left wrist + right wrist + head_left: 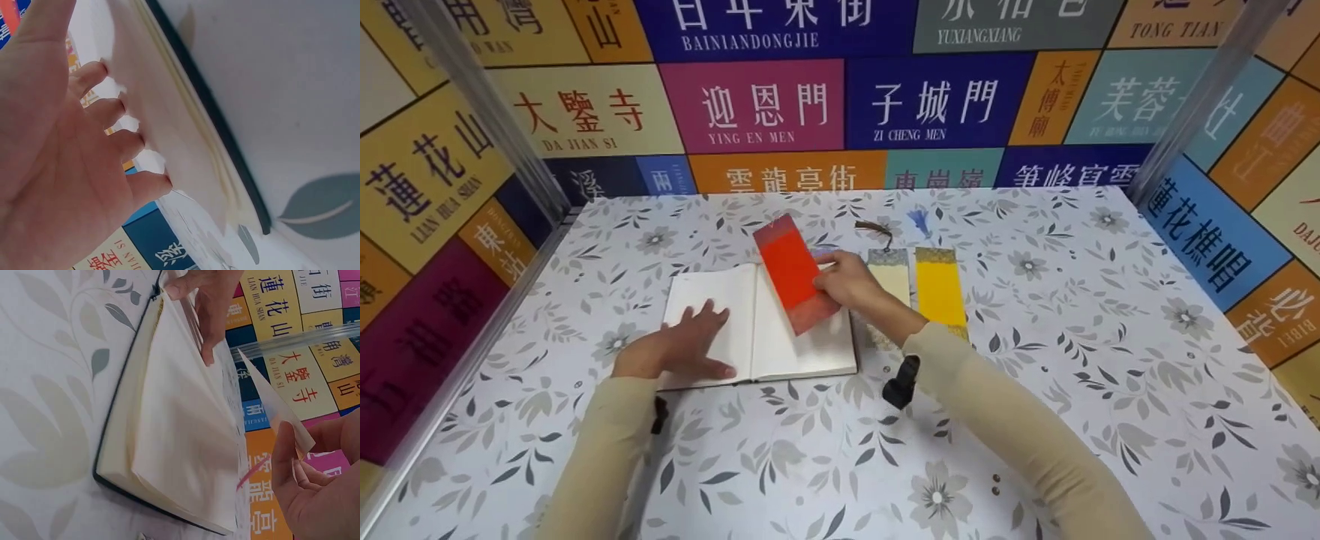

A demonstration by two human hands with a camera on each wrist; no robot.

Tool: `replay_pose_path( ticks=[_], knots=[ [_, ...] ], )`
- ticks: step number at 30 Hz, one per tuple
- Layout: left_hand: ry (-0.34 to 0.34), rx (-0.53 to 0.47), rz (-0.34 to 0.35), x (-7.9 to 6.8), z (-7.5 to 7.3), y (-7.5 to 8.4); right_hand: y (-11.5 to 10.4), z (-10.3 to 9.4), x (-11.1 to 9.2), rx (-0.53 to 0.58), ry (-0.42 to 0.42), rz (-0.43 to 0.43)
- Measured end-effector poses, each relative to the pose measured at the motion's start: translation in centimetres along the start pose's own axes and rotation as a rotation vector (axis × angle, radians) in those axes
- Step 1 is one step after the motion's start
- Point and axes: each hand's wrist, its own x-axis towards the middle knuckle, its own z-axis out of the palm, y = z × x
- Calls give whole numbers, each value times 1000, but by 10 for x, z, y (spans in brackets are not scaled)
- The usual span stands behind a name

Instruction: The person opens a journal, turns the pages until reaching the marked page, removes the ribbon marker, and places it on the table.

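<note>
An open book [802,356] with blank cream pages and a dark cover lies on the table. Fingers spread, my left hand [684,346] rests on its left page; the left wrist view shows those fingertips [160,183] at the paper. Over the right page, my right hand [849,281] pinches a red bookmark [787,262] by its right edge, between thumb and fingers. The bookmark is tilted, with darker red bands at both ends. In the right wrist view the bookmark [273,399] shows a pale side, held above the page.
Right of the book lie a cream bookmark [898,279] with a dark tassel [872,226], partly behind my right wrist, and a yellow bookmark [939,289]. A blue tassel [919,221] lies above them. Panels with printed characters [754,105] wall in the floral-patterned table [825,465].
</note>
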Motion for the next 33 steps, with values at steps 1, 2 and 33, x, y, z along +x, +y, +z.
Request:
replay_pose_path(
  ticks=[1,2,33],
  knots=[
    [0,1,2,0,-1,1,-2,-6,1,6,8,5],
    [2,1,4,1,-1,1,-4,-13,1,13,13,12],
    [18,-18,-8,-1,2,-2,52,-205,8,42,264,127]
  ],
)
